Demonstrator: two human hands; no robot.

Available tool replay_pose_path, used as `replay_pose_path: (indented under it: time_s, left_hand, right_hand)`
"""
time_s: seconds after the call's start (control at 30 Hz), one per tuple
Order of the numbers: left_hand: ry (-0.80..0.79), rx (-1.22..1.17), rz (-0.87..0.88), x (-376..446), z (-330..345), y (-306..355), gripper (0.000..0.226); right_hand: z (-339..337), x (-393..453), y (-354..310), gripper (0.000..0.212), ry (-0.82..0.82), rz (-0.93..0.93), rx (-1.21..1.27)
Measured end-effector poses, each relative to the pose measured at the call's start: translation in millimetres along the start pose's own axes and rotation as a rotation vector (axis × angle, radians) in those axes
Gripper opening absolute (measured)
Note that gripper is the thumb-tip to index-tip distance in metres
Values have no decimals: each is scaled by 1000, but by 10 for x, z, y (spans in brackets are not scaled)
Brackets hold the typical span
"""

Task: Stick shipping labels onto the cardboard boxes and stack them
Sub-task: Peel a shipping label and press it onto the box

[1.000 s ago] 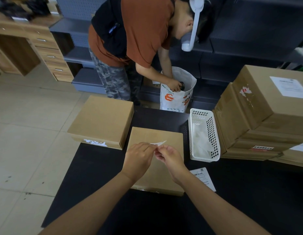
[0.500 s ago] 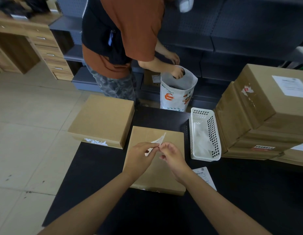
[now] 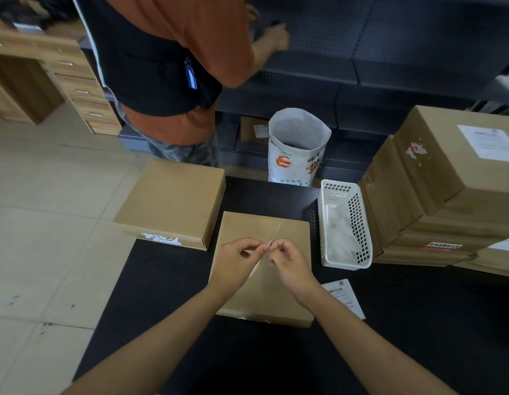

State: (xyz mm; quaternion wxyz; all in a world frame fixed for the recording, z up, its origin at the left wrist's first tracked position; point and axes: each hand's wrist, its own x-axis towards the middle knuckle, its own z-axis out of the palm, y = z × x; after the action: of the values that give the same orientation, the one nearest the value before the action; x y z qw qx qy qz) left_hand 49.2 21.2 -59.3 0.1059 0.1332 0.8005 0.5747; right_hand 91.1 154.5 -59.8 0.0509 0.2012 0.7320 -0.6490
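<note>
Label sheet (image 3: 269, 244), seen edge-on, is pinched between my left hand (image 3: 236, 263) and right hand (image 3: 290, 265), thumbs and forefingers meeting. Directly beneath my grip lies a flat cardboard box (image 3: 287, 297); another label (image 3: 344, 297) lies right of my right wrist.

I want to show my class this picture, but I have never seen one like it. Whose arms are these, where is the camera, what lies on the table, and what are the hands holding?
No machine here: a person wears a camera on the head, looking down at their own arms. The left hand and right hand meet above a flat cardboard box and together pinch a thin label, seen edge-on, probably peeling it. On the black table also lie a second box, a white basket, a printed label and a stack of boxes at the right, the top one already labelled. Another person stands beyond the table, near a white bag.
</note>
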Motion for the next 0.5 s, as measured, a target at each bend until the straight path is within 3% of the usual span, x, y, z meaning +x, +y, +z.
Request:
replay_pose_path:
  time_s: [0.3,0.5]
  left_hand:
    - [-5,-5,-64,7,-15,-7,9]
    - [21,-59,-140,14,-28,3,9]
  right_hand:
    - [31,-33,25,11,30,-10,-61]
    - [22,17,49,12,206,83,10]
